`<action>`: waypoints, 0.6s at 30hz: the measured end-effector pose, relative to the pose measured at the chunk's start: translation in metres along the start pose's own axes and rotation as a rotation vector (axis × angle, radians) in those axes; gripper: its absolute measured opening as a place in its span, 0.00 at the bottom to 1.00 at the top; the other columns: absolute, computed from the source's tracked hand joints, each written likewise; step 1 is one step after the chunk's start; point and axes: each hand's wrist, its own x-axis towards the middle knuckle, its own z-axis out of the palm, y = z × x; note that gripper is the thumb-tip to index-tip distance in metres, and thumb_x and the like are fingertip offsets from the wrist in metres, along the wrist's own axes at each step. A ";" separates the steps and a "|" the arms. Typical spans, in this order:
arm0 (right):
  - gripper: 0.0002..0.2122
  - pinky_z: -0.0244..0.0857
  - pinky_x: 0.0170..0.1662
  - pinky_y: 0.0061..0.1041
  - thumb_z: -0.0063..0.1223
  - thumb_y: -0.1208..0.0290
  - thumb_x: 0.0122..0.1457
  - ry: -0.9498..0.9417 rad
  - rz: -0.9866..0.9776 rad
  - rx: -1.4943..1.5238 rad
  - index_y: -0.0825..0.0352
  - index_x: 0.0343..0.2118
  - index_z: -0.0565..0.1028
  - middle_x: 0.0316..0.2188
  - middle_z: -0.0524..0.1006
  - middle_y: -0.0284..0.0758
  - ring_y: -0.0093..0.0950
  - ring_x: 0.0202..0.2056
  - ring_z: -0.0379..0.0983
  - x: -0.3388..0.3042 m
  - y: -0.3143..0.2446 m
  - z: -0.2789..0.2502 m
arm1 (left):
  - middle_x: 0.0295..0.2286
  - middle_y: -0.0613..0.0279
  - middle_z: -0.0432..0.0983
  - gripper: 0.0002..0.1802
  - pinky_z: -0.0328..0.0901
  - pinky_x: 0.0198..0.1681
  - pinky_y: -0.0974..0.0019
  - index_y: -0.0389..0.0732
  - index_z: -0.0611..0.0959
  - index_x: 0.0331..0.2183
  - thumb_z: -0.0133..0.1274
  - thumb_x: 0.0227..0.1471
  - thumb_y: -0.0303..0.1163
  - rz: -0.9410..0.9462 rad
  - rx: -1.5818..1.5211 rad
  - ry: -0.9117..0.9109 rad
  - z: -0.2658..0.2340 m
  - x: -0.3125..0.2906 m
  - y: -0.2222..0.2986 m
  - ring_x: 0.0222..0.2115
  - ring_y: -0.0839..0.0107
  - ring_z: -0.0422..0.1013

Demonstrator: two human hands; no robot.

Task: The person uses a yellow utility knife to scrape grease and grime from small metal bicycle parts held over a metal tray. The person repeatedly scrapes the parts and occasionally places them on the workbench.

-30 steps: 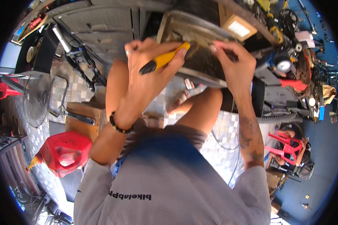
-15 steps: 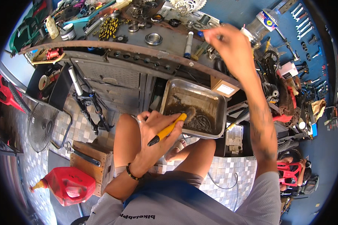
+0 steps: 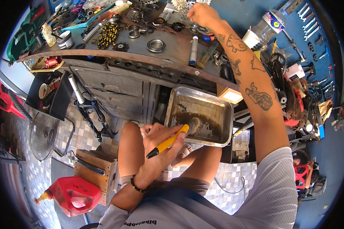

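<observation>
My left hand (image 3: 161,143) is closed around the yellow handle of a brush (image 3: 168,144). The brush's bristles point into a metal pan (image 3: 229,114) holding dirty brown liquid. Far across the workbench, my right arm is stretched out. My right hand (image 3: 203,16), fingers curled together, is beside a silver sprocket cassette (image 3: 181,5) at the back; whatever the fingertips may pinch is too small to make out. Below that wrist, pliers with blue and orange handles (image 3: 209,37) lie on the bench, near a white-and-blue tube (image 3: 193,51).
The metal workbench (image 3: 103,53) carries a black-and-yellow chain (image 3: 107,36), a bearing ring (image 3: 156,45) and many loose parts. A suspension fork (image 3: 86,103) stands at left, near a fan (image 3: 42,135) and a red jug (image 3: 74,194). Wrenches (image 3: 309,26) hang on the blue wall.
My right hand has moved farther out and left over the bench, away from the pliers toward the cassette. My left hand still holds the brush at the pan.
</observation>
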 end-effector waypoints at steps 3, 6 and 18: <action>0.05 0.80 0.36 0.37 0.65 0.71 0.67 0.143 0.045 0.057 0.65 0.40 0.88 0.26 0.87 0.39 0.28 0.28 0.84 -0.020 -0.027 -0.047 | 0.31 0.65 0.91 0.10 0.64 0.55 0.55 0.43 0.97 0.42 0.73 0.61 0.37 -0.033 0.055 0.018 -0.007 0.008 -0.002 0.31 0.68 0.79; 0.06 0.79 0.32 0.36 0.63 0.71 0.68 0.083 0.238 0.442 0.66 0.40 0.89 0.24 0.85 0.39 0.29 0.27 0.85 -0.079 -0.077 -0.129 | 0.30 0.65 0.90 0.10 0.67 0.53 0.56 0.43 0.96 0.39 0.71 0.64 0.39 0.004 0.016 0.107 -0.014 0.022 -0.011 0.30 0.65 0.80; 0.06 0.80 0.43 0.45 0.70 0.71 0.64 -0.201 0.257 0.495 0.63 0.41 0.88 0.34 0.89 0.42 0.46 0.38 0.88 -0.322 -0.152 -0.046 | 0.25 0.61 0.88 0.16 0.63 0.57 0.57 0.38 0.94 0.41 0.66 0.70 0.42 -0.067 0.380 0.041 -0.007 0.021 -0.003 0.28 0.66 0.80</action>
